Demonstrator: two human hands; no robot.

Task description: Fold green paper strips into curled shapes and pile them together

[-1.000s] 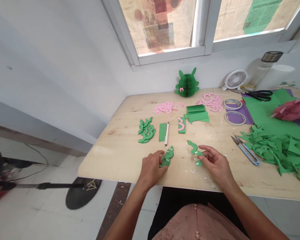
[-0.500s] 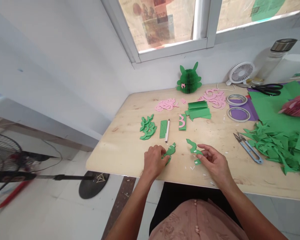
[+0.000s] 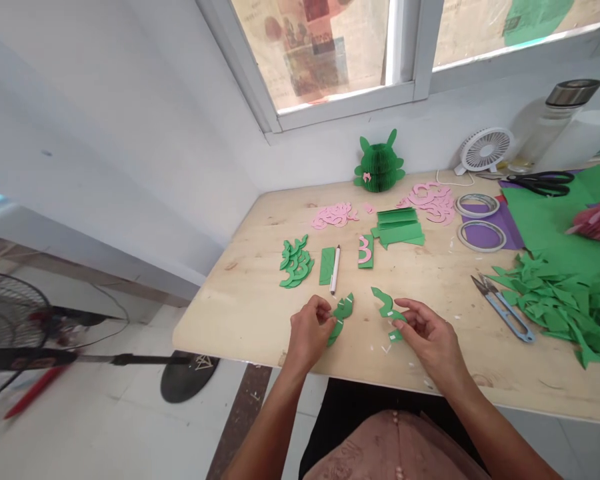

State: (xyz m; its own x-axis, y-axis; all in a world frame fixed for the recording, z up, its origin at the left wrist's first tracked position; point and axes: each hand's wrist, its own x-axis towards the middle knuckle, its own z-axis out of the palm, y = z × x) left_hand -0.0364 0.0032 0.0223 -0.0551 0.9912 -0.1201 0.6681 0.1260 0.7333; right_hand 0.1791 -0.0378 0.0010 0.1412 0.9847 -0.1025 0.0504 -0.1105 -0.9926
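Note:
Near the table's front edge, my left hand (image 3: 310,330) pinches a curved green paper cutout (image 3: 344,308) that bears small white strips. My right hand (image 3: 427,333) grips a second wavy green paper cutout (image 3: 384,303), also with small white pieces on it, between thumb and fingers. The two cutouts are held apart from each other. Just beyond them lie a white pen (image 3: 335,269) and a green paper rectangle (image 3: 327,265). A small green card (image 3: 369,260) carries a pink curved cutout (image 3: 364,249).
Green cutouts (image 3: 295,265) are piled at left, pink cutouts (image 3: 336,215) farther back. A green honeycomb paper figure (image 3: 379,170) stands by the wall. To the right are tape rolls (image 3: 481,235), thread snips (image 3: 505,310), green scraps (image 3: 555,300), black scissors (image 3: 543,181) and a small fan (image 3: 487,150).
The view has shifted slightly, so the table sits a little lower. Both hands keep their cutouts; the left one has turned its piece a little, showing its white strips differently.

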